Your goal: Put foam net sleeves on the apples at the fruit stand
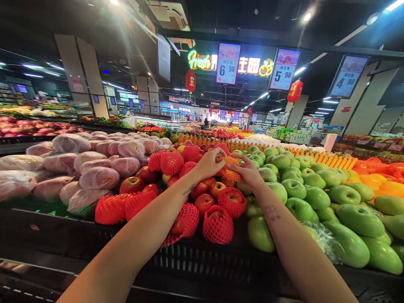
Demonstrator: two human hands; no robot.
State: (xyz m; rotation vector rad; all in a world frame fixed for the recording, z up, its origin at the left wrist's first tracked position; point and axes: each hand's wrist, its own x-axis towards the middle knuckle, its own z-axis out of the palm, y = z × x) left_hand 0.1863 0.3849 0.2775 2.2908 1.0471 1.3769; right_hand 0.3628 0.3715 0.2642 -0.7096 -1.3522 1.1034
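Over the far part of the red apples (204, 203), both hands meet at an orange foam fruit net (232, 168). My left hand (212, 161) is closed, with thumb and fingers pinched at the net's left side. My right hand (248, 169) grips the net from the right, its thumb lying across the front. Whether a fruit sits inside the net I cannot tell. Below the hands, several apples wear red foam nets (218, 227), while others lie bare. Two red nets (110, 208) lie on their sides at the front left.
Plastic-wrapped pinkish fruit (99, 177) is heaped on the left. Green apples (293, 188) are piled on the right, with a crumpled clear bag (325, 237) at their front. A black crate edge (202, 263) runs along the front. Price screens (227, 64) hang overhead.
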